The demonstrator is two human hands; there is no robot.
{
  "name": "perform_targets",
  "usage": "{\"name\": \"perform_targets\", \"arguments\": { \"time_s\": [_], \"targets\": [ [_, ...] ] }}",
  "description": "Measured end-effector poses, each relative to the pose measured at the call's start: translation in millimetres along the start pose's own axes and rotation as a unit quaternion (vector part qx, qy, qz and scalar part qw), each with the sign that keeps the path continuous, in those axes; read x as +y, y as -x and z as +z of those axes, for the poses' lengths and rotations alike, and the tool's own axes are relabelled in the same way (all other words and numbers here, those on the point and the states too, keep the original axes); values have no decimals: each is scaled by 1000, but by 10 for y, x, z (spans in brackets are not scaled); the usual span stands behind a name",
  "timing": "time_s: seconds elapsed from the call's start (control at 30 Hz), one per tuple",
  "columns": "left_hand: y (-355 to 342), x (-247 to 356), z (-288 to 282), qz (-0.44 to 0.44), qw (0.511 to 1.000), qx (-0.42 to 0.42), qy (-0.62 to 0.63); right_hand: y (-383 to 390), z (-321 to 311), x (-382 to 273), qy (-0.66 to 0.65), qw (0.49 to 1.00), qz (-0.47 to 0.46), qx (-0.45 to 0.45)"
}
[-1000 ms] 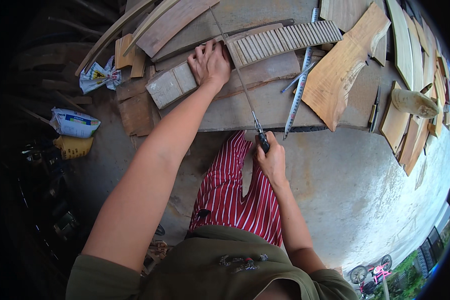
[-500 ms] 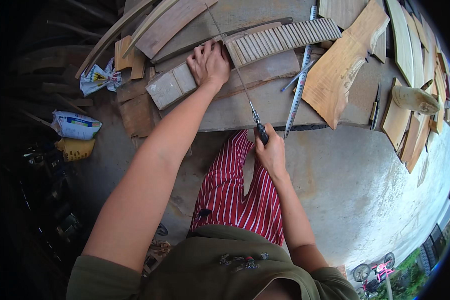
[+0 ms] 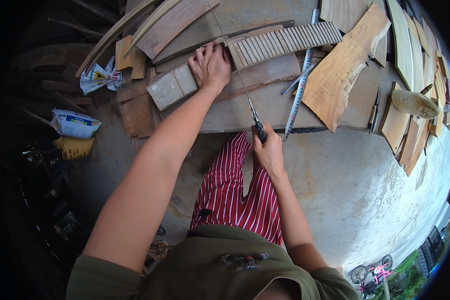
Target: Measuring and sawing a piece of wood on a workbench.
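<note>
A curved wooden piece (image 3: pixel 286 45) with a row of close parallel cuts on its right part lies across the workbench (image 3: pixel 225 114). My left hand (image 3: pixel 211 66) presses on it left of the cuts, fingers bent over its far edge. In my right hand (image 3: pixel 269 150) is the dark handle of a handsaw, held at the bench's near edge. The thin saw blade (image 3: pixel 243 83) slants away over the curved piece, just right of my left hand, beside the leftmost cuts. How deep the blade sits cannot be made out.
Right of the curved piece lie a tape measure (image 3: pixel 296 104), a blue pen (image 3: pixel 298 79), a wavy-edged board (image 3: pixel 342 70) and a slim knife-like tool (image 3: pixel 375 111). A mallet-like wooden block (image 3: pixel 414 103) rests on boards farther right. Curved boards (image 3: pixel 177 25) stand at the far left.
The saw and my right hand have shifted slightly forward, away from me. My left hand stays on the curved piece. The whole view has moved a little.
</note>
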State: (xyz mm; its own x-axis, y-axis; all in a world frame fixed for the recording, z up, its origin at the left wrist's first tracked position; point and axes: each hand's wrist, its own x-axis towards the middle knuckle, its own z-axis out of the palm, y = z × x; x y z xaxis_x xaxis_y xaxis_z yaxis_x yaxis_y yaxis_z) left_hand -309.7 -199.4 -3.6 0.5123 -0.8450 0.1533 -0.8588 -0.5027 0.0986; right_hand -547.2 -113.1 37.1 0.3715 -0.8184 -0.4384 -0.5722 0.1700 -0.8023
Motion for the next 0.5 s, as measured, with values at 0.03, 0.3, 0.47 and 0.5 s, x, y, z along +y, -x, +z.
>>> {"name": "perform_targets", "arguments": {
  "time_s": [0.03,0.3,0.47,0.5],
  "targets": [
    [-2,6,-16,-1,1000,1,1,-16,-28,-31,9,1000,9,-3],
    [9,19,45,-4,1000,11,12,-456,194,-152,-14,998,-41,42],
    [4,34,-10,-6,1000,-13,5,56,-77,51,-21,1000,14,-11],
    [16,16,-37,-9,1000,-13,4,40,-49,46,-20,1000,13,-13]
  ]
}}
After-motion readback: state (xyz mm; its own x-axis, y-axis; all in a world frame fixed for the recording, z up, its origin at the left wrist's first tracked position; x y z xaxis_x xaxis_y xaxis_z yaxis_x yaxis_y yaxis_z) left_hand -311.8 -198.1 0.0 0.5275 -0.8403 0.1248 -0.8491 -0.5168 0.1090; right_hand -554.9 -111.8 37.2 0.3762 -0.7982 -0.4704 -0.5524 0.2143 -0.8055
